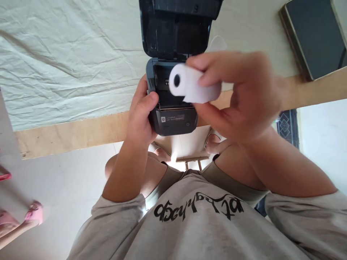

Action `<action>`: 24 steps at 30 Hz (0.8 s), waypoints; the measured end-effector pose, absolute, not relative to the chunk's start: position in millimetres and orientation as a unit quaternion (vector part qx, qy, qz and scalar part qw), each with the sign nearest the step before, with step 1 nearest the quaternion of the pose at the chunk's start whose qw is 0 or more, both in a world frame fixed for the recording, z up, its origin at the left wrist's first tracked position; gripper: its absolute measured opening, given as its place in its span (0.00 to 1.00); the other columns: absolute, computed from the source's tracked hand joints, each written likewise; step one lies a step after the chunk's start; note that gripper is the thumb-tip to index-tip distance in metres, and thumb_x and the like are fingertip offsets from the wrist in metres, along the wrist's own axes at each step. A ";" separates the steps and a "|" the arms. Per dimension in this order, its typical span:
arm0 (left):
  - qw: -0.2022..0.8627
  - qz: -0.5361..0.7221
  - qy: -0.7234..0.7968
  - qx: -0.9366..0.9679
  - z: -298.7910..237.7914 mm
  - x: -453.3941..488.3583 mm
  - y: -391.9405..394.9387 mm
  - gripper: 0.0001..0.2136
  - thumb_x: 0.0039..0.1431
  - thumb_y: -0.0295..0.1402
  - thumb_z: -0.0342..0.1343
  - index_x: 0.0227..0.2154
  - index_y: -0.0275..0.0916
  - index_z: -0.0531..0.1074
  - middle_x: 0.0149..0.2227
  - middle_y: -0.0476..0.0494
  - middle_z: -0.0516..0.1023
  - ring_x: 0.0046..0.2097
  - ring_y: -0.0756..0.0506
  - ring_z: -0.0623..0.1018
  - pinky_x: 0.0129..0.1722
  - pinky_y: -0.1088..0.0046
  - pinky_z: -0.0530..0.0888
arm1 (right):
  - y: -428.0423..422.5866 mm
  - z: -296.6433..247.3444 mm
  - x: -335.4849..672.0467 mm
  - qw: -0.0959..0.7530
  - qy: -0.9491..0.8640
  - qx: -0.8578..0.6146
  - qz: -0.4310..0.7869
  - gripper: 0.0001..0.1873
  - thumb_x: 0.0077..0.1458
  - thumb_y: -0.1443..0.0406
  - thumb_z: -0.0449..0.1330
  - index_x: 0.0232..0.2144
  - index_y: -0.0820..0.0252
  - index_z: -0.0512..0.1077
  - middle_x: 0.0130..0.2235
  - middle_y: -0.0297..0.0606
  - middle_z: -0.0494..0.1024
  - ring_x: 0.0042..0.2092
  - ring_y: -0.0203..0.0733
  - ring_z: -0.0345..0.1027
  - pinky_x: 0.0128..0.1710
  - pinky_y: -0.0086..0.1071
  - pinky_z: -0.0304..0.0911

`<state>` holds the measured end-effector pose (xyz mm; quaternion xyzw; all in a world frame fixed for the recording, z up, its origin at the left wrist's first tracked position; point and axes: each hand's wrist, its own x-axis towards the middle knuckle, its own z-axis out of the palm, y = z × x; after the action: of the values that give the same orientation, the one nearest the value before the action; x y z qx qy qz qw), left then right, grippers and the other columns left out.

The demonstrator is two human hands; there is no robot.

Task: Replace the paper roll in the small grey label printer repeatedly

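A dark portable receipt printer (173, 122) has its lid (176, 34) swung up, baring the paper compartment. My left hand (142, 112) is closed around the printer's left side, with the thumb on the rim. Between the thumb and fingers of my right hand (238, 90) is a white paper roll (195, 83), its dark-centred end turned left. The roll is tilted over the compartment's right part, and a short loose paper edge hangs at its lower side. I cannot tell whether the roll touches the printer. Part of the compartment is hidden behind the roll and my fingers.
A pale, creased cloth (70, 65) covers the table, whose bare wooden edge (73, 131) faces me. At the far right lies a dark, flat device or box (317, 36). Another person's foot in a pink slipper (34, 212) is on the floor at lower left.
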<state>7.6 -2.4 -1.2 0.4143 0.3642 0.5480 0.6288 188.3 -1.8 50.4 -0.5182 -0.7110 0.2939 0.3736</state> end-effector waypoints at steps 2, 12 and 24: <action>0.624 0.554 0.357 0.420 -2.5 7.2 -1.4 0.16 0.50 0.43 0.54 0.41 0.42 0.69 0.35 0.46 0.70 0.37 0.47 0.72 0.35 0.70 0.70 | -3.9 46.9 180.9 0.373 -0.777 -0.466 0.200 0.12 0.51 0.68 0.54 0.37 0.44 0.67 0.48 0.22 0.73 0.50 0.34 0.70 0.50 0.36 0.66; 0.628 0.547 0.355 0.426 -1.9 7.7 -4.0 0.17 0.52 0.44 0.52 0.42 0.41 0.66 0.36 0.45 0.70 0.46 0.41 0.73 0.47 0.63 0.69 | 11.9 39.6 173.7 0.313 -0.847 -0.422 0.081 0.08 0.57 0.69 0.48 0.29 0.53 0.64 0.42 0.21 0.76 0.46 0.30 0.69 0.44 0.34 0.64; 0.561 0.546 0.260 0.566 -35.8 -8.1 14.6 0.44 0.34 0.41 0.69 0.57 0.51 0.56 0.54 0.46 0.65 0.60 0.35 0.65 0.58 0.56 0.67 | -2.1 31.0 180.1 0.335 -0.886 -0.317 0.047 0.07 0.55 0.59 0.57 0.30 0.56 0.66 0.35 0.28 0.76 0.36 0.35 0.68 0.35 0.35 0.60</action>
<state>-8.1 14.6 -35.8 0.5658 0.2605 0.5456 0.5607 180.1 -2.1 31.0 -0.3167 -0.8861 0.0472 0.3351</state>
